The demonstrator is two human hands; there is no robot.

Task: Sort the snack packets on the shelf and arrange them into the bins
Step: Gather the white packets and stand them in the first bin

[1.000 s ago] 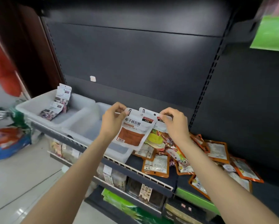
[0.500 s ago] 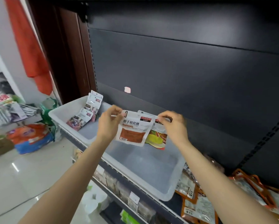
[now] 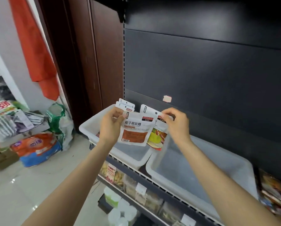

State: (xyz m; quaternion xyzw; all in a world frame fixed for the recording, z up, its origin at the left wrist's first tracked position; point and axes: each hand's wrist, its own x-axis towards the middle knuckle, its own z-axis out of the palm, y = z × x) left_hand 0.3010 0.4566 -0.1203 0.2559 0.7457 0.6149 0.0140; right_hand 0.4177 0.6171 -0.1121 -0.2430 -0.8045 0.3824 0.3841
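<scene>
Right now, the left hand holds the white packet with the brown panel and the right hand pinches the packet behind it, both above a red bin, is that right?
Not quite: the head view shows the bins are translucent white, not red. The left hand holds the brown-panel packet, the right hand pinches the packet behind, above the left bin.

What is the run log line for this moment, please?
left hand: pinches white brown-panel packet | right hand: pinches yellow-picture packet | over white plastic bins

Two white bins are sitting side by side on the shelf, rims nearly touching. The right bin (image 3: 201, 180) is lying open from above, its floor bare. The left bin (image 3: 87, 126) is being partly blocked by upright packets (image 3: 125, 105) at its back. The dark back panel (image 3: 218, 79) is closing off everything behind.
</scene>
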